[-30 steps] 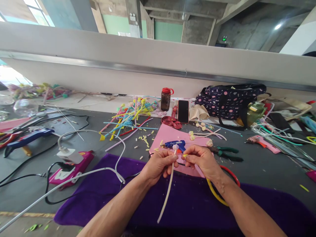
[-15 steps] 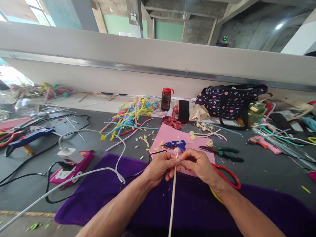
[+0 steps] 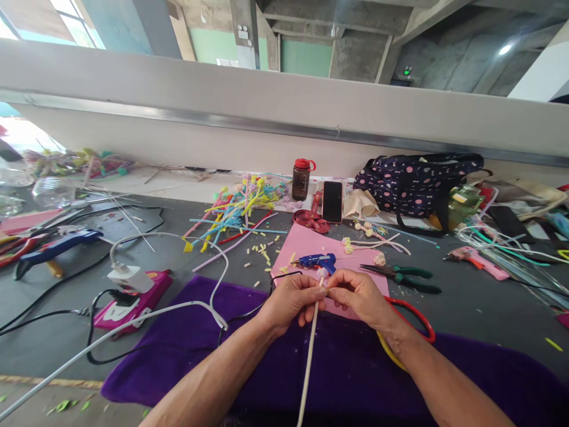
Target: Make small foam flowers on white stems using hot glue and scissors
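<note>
My left hand [image 3: 291, 301] pinches the upper end of a long cream pipe-cleaner stem [image 3: 308, 362], which hangs down over the purple cloth [image 3: 186, 350]. A small pale bud [image 3: 320, 273] tops the stem. My right hand [image 3: 358, 296] meets the left one at the bud, fingertips pinched on the stem's top. Both hands hover above the near edge of a pink sheet [image 3: 306, 243], just in front of a small blue glue gun [image 3: 316, 260].
Green-handled pliers [image 3: 402, 276] lie right of the pink sheet. Red and yellow loops [image 3: 411, 323] rest under my right wrist. A phone [image 3: 332, 201], a brown bottle [image 3: 301, 179], a spotted bag [image 3: 413, 184], coloured pipe cleaners [image 3: 240, 207] and white cables [image 3: 178, 279] crowd the grey table.
My right hand has closed in from the right onto the top of the stem, meeting the left hand. The stem has swung from slanted to nearly vertical.
</note>
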`<control>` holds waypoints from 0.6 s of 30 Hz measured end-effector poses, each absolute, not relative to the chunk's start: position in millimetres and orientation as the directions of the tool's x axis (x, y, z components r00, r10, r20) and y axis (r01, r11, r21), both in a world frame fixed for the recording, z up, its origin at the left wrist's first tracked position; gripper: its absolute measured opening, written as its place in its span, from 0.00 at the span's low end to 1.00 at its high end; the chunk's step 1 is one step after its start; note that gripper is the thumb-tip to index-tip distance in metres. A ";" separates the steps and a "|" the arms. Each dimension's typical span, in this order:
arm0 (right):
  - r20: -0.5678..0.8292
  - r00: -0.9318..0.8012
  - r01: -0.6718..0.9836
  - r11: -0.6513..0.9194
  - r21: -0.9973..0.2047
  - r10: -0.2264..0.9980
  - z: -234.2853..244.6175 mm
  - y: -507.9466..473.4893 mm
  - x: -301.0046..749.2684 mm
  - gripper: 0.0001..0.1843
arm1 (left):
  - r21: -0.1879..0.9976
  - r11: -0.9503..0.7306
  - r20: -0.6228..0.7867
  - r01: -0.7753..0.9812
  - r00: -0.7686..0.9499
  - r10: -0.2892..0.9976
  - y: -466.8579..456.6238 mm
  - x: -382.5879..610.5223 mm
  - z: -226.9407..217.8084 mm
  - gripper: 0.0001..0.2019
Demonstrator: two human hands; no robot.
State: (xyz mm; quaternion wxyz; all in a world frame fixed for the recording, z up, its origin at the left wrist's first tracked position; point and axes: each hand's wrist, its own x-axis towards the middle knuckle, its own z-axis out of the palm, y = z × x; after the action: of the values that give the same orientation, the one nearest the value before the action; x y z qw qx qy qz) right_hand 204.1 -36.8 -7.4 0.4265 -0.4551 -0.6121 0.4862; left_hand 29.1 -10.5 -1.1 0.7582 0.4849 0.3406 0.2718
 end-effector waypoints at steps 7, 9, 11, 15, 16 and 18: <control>0.077 -0.193 0.295 0.133 -0.946 0.978 -0.8 -32.3 215.0 0.10 | 0.922 0.382 -0.265 -0.066 0.613 0.744 -8.4 27.1 1.9 0.14; 0.099 -0.091 0.446 0.130 -0.886 0.991 0.7 -26.3 223.9 0.13 | 0.928 0.368 -0.254 -0.060 0.619 0.743 -6.8 24.9 3.6 0.15; 0.132 -0.008 0.576 0.112 -0.810 0.991 -0.6 -20.3 231.8 0.13 | 0.935 0.348 -0.229 -0.068 0.632 0.740 -5.6 22.4 4.9 0.15; 0.158 0.030 0.733 0.086 -0.675 0.987 -9.3 -12.4 234.8 0.10 | 0.945 0.315 -0.191 -0.090 0.631 0.752 -5.5 19.9 6.9 0.14; 0.161 0.029 0.767 0.081 -0.636 0.987 -11.5 -11.0 232.3 0.10 | 0.945 0.314 -0.189 -0.090 0.631 0.752 -6.1 20.0 7.5 0.14; 0.163 0.030 0.823 0.068 -0.564 0.986 -14.5 -8.1 224.9 0.11 | 0.944 0.322 -0.200 -0.078 0.640 0.742 -8.0 20.7 8.8 0.14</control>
State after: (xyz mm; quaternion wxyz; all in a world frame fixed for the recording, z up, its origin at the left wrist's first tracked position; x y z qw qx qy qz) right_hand 224.9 -8.1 -14.5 0.2685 -0.6656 -0.6796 0.1518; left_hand 20.7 -8.0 8.8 0.7460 0.5134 0.3232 0.2747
